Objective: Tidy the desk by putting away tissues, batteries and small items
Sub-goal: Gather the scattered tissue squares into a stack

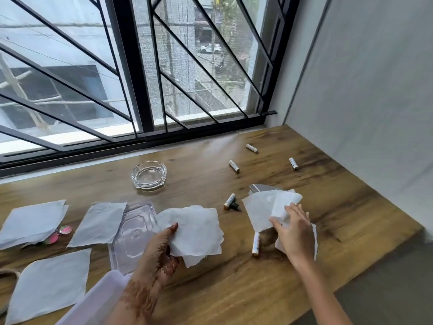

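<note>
Tissue squares, thin, white and faintly crinkled, are lying about the wood-grain desk. Every place below is taken from the round, thick-walled glass ashtray.

Nearer than the ashtray and slightly right, the left hand, patterned with dark henna, is gripping a loose stack of tissues between thumb and curled fingers, and the soft edges are fanning out. Further right, the right hand is lying with spread fingers over a crumpled tissue pile. The paper is lifting off the wood there, perhaps pinched by the thumb, but I cannot tell. A silvery, straight-edged object is poking out from under that pile.

Slim white cylinders are lying right of the ashtray. The far battery, the middle battery and the outer battery are sitting well apart. A fourth battery is touching a small dark piece, and a fifth battery is resting just beside the right hand.

Straight nearer than the ashtray, a clear moulded plastic lid is lying partly under the held stack. Left and nearer, a middle tissue, a near tissue and a far-left tissue are lying flat, the last covering glossy pink trinkets. A translucent box corner is showing nearest.
</note>
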Demonstrator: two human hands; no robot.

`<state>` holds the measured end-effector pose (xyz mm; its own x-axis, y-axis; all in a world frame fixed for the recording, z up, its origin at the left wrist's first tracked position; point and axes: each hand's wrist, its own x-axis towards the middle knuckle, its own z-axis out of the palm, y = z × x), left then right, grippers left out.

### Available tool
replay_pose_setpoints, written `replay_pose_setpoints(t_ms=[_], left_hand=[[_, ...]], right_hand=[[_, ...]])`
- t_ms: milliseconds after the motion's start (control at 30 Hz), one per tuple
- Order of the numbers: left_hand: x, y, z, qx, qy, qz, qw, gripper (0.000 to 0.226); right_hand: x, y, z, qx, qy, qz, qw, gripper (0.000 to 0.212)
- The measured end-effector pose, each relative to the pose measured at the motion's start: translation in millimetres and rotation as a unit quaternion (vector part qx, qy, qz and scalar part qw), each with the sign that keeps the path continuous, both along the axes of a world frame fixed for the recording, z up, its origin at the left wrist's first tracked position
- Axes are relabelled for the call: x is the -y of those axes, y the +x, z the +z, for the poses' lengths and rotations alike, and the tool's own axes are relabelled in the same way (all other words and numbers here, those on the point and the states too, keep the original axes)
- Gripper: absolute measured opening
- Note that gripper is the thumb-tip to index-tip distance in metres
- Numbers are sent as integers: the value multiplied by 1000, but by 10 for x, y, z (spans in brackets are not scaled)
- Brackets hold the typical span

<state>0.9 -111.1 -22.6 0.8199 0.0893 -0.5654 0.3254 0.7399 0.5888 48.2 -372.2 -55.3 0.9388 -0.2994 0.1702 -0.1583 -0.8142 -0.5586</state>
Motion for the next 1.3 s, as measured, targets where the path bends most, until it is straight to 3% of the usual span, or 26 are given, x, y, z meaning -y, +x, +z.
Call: replay_pose_setpoints(t_ms=[200, 367, 467, 600, 700, 867, 1000, 1133, 1233, 1300], left_hand=[[15, 3, -31, 3, -2, 6, 1000, 10], [9, 4, -47, 11, -7, 3, 1000, 12], [22, 19, -35, 13, -9, 7, 1000, 11], [58, 30, -26, 9, -16, -7, 1000, 12], [82, 40, -28, 21, -25, -13, 999, 13], [117, 31, -47, 35, -44, -15, 998, 19], [166, 13, 1, 45, -85, -25, 995, 22], [172, 0, 54, 81, -161, -66, 981, 70], [163, -2, 40, 81, -163, -72, 981, 59], [166, 2, 19, 76, -154, -78, 982, 53]], right_hand=[[-9, -1, -72, 19, 6, 3, 1000, 34], [-55, -8, -16, 95, 12, -12, 995, 18], [-109, -17, 116, 158, 70, -21, 985, 18], [-252, -36, 325, 180, 203, -22, 962, 23], [-472, -96, 499, 213, 233, 16, 949, 22], [-949, -270, 585, 247, 214, 106, 939, 22], [-1311, -403, 423, 218, 112, 203, 948, 32], [-1543, -479, 311, 166, 71, 258, 949, 48], [-1605, -501, 283, 129, 72, 275, 950, 56], [-1605, -504, 301, 112, 84, 288, 947, 46]])
